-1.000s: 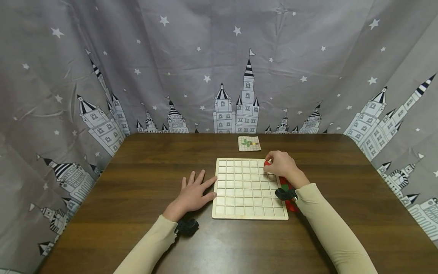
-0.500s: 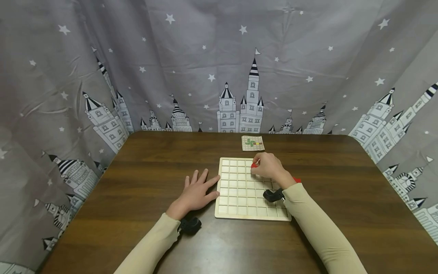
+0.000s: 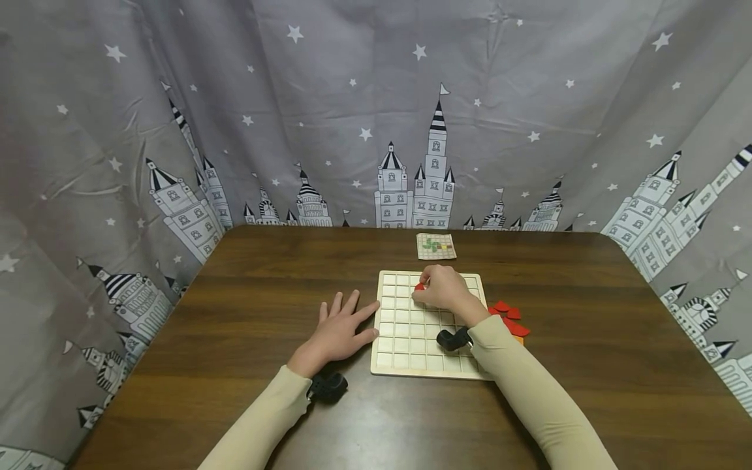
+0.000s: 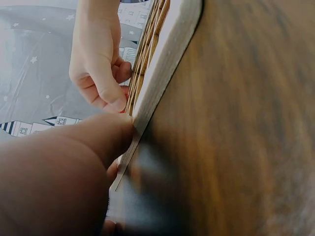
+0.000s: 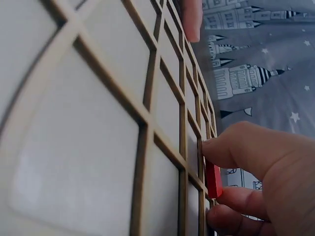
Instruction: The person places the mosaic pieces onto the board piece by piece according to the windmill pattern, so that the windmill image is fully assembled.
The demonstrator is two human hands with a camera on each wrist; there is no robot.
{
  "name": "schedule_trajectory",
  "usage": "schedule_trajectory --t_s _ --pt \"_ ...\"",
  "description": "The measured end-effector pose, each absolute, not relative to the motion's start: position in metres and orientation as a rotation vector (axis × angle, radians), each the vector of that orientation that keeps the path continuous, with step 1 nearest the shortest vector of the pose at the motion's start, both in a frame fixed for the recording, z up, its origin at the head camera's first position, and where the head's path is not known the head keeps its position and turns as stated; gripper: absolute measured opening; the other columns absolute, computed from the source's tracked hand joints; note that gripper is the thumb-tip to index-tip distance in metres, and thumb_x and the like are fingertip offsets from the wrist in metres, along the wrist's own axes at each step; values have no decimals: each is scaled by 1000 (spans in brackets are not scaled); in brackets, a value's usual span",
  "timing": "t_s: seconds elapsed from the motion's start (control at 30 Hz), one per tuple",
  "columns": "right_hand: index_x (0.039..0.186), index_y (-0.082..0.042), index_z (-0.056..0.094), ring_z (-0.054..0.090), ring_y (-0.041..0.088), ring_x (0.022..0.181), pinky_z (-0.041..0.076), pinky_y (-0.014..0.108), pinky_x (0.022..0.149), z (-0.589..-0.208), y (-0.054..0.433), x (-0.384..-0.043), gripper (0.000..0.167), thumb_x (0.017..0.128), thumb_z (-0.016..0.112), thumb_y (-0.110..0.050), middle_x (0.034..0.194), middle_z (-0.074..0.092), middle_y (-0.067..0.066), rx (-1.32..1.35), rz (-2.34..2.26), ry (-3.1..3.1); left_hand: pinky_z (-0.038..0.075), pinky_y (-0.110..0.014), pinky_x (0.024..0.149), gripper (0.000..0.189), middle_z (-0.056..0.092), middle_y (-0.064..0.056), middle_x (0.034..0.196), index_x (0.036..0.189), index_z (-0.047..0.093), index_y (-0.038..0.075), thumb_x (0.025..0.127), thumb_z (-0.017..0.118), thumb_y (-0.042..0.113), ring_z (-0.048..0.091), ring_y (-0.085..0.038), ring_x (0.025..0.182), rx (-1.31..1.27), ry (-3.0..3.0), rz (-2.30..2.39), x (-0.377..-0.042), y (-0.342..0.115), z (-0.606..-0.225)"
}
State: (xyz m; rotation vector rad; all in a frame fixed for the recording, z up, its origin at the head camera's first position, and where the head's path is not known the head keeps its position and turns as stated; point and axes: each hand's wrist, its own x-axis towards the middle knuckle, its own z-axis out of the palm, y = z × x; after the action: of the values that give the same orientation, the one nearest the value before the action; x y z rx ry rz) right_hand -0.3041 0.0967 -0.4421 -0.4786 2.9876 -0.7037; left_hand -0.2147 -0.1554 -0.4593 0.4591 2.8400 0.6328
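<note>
A pale wooden grid board (image 3: pixel 401 328) lies on the table, its cells divided by raised strips. My right hand (image 3: pixel 444 288) is over its upper middle and pinches a small red block (image 5: pixel 213 180) between thumb and fingers. In the right wrist view the block is low against the grid strips; whether it sits inside a cell I cannot tell. My left hand (image 3: pixel 337 334) rests on the table with fingers spread, index fingertip and thumb touching the board's left edge. The left wrist view shows the thumb against that edge.
Several loose red pieces (image 3: pixel 516 327) and an orange piece (image 3: pixel 519 339) lie right of the board, partly hidden by the right forearm. A small pattern card (image 3: pixel 437 247) with green and yellow marks lies behind the board. A grey castle-print curtain (image 3: pixel 329 117) hangs behind the table.
My right hand has moved left across the board with the red block, from near its upper right corner to the upper middle. More loose red pieces now show. The left hand stays put.
</note>
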Motion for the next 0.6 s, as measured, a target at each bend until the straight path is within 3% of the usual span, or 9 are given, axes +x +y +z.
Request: schedule_trajectory --t_s 0.27,0.6 --pt "92 -9 70 58 17 69 42 28 57 -442 95 -301 28 80 77 -33 81 69 3 -461 -723 2988 2 -75 119 60 16 -20 171 158 40 31 103 54 46 3 -52 157 455 2837 637 -214 -155 -458" --pt "103 -6 75 59 19 79 48 31 67 -441 97 -298 26 81 77 -20 89 70 9 -700 -752 2988 3 -76 119 60 17 -21 170 159 39 30 103 54 47 4 -53 156 464 2835 626 -214 -156 -457"
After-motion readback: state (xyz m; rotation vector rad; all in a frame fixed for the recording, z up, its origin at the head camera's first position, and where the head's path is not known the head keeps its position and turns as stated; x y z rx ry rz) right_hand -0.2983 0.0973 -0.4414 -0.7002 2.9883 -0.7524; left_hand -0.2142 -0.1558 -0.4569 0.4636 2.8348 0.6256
